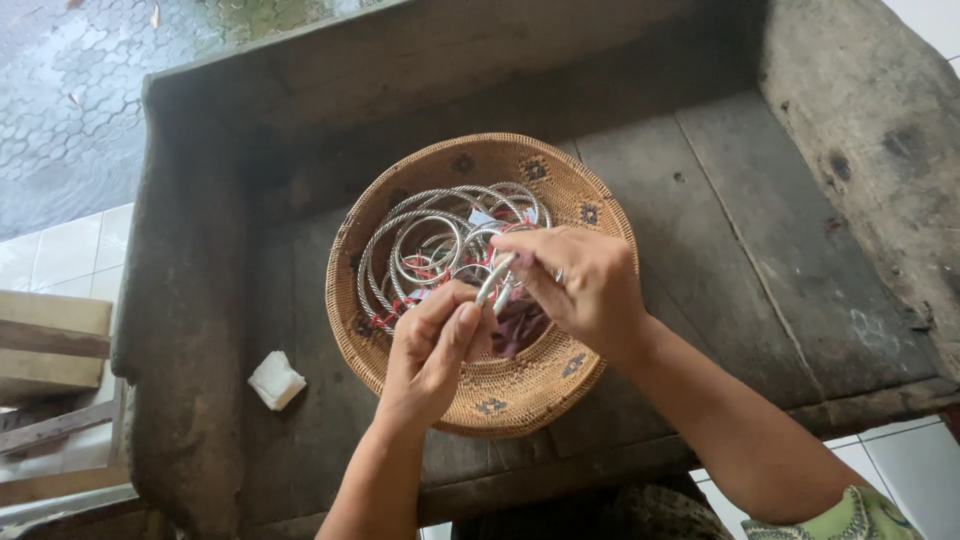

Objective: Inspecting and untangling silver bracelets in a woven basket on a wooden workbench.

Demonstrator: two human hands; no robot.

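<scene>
A round woven basket [560, 185] sits on a dark wooden bench. Inside it lie several silver metal rings and bangles [425, 240] with red threads among them. My left hand [430, 350] and my right hand [580, 280] meet above the basket's near half. Together they pinch a small silver bangle [495, 280], each hand gripping one side of it. Part of the bangle is hidden by my fingers.
The bench [760, 260] has a tall back and raised side arms of worn grey wood. A folded white cloth [275, 380] lies on the seat left of the basket. Tiled floor shows beyond the bench and at both lower corners.
</scene>
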